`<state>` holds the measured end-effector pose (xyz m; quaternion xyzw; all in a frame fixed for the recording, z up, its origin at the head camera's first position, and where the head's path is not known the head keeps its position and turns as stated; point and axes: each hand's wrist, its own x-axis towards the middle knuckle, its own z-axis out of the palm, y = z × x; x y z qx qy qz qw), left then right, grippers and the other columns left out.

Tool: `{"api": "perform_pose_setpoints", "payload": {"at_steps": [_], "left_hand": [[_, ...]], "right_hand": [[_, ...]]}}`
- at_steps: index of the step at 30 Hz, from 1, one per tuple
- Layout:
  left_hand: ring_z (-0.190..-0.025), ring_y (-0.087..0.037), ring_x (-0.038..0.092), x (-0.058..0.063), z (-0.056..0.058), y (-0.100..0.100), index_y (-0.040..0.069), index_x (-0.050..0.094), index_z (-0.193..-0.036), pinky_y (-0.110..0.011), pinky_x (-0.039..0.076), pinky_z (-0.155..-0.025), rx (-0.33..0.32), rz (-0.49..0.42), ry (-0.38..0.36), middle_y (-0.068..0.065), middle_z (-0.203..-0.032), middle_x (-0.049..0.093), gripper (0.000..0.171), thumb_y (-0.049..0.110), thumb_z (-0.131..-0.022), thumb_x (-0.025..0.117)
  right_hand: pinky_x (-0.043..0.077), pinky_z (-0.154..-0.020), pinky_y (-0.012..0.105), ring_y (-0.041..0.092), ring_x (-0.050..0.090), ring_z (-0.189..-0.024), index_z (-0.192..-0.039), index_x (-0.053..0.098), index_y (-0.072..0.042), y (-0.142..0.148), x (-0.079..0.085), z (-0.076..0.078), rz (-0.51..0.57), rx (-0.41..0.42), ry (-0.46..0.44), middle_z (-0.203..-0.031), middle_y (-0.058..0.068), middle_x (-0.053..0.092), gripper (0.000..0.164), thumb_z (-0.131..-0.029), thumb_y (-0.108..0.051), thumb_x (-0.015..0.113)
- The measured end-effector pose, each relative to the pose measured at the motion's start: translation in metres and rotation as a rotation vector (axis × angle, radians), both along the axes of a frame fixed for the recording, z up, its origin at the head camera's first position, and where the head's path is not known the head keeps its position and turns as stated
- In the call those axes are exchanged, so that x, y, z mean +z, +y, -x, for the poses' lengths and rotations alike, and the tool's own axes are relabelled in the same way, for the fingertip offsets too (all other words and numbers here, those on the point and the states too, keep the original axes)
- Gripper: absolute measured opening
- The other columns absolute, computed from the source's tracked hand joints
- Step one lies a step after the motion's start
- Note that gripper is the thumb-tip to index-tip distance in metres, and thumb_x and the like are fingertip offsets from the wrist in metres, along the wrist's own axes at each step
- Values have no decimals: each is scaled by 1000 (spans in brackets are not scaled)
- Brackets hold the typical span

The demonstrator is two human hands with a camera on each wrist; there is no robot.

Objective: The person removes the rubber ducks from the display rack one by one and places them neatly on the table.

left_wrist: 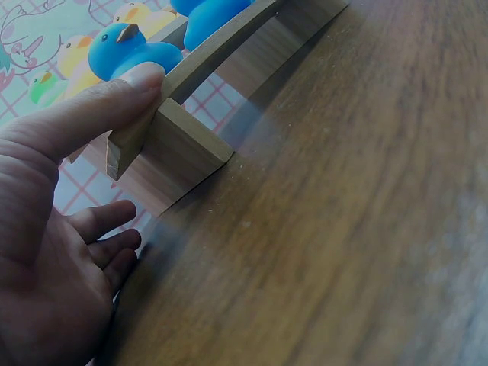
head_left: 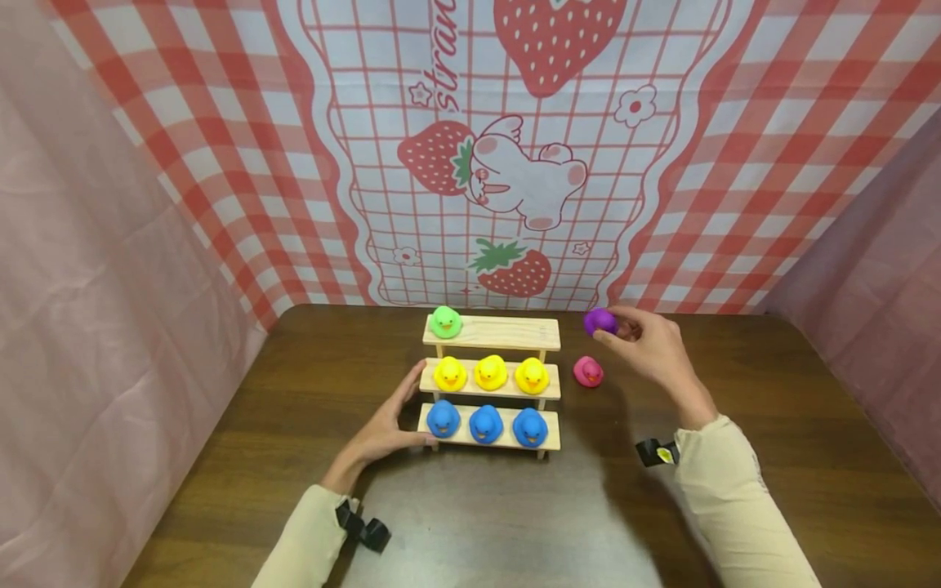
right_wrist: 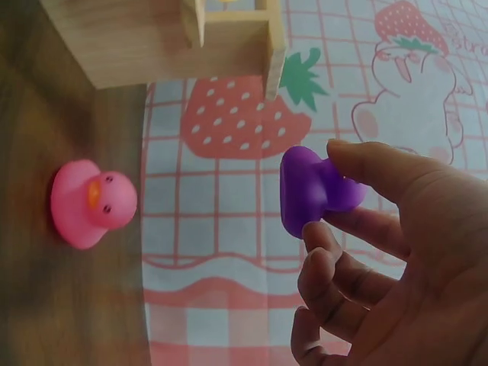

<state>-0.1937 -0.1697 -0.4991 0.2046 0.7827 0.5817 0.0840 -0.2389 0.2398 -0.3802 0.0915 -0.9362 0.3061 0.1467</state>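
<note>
My right hand (head_left: pixel 650 343) pinches a purple rubber duck (head_left: pixel 599 322) between thumb and fingers, held up right of the three-tier wooden stand (head_left: pixel 507 333). My left hand (head_left: pixel 385 425) rests against the stand's left side, thumb on the bottom shelf's end, fingers extended by the middle shelf. One green duck (head_left: pixel 445 322) sits at the top shelf's left end. Three yellow ducks (head_left: pixel 490 372) line the middle shelf, and three blue ducks (head_left: pixel 486 425) line the bottom one. A pink duck (right_wrist: pixel 90 203) stands on the table to the stand's right, below my right hand.
The stand is on a dark brown wooden table (head_left: pixel 485 523). Behind the table's back edge hangs a red-and-white checked cloth (head_left: pixel 309 204) with strawberry prints. Pink curtains (head_left: pixel 95 327) hang at both sides.
</note>
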Motion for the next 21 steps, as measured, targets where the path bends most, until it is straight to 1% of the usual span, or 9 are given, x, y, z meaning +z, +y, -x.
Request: {"api": "perform_pose_setpoints", "payload": {"at_steps": [4, 10, 16, 21], "left_hand": [[-153, -45, 20, 0, -1, 0, 25, 12, -163, -71, 10, -122, -2, -1, 2, -8, -171, 12, 115, 15, -76, 88], [-153, -44, 20, 1, -1, -1, 27, 13, -162, -71, 11, -122, 0, 7, 7, -8, -171, 12, 115, 17, -76, 88], [-152, -46, 21, 0, 0, -1, 22, 12, -163, -72, 11, -121, -3, 11, 21, -10, -171, 13, 116, 16, -76, 88], [-153, -45, 20, 1, 0, 0, 26, 12, -163, -70, 11, -122, -1, 12, 17, -7, -171, 11, 116, 17, -76, 88]], "right_hand": [[43, -68, 29, 18, 61, -75, -120, 70, -4, 8, -4, 0, -9, 2, 5, -80, 12, 71, 43, -87, -30, 77], [43, -67, 29, 14, 57, -73, -120, 70, -3, 19, -12, -2, -30, 4, -30, -79, 9, 69, 43, -87, -30, 77], [41, -69, 29, 17, 57, -76, -123, 68, -1, 28, -23, -1, -48, 8, -93, -80, 9, 67, 45, -89, -30, 75], [43, -70, 29, 21, 61, -80, -126, 66, -1, 35, -32, -1, -60, 4, -143, -85, 11, 71, 48, -91, -32, 73]]}}
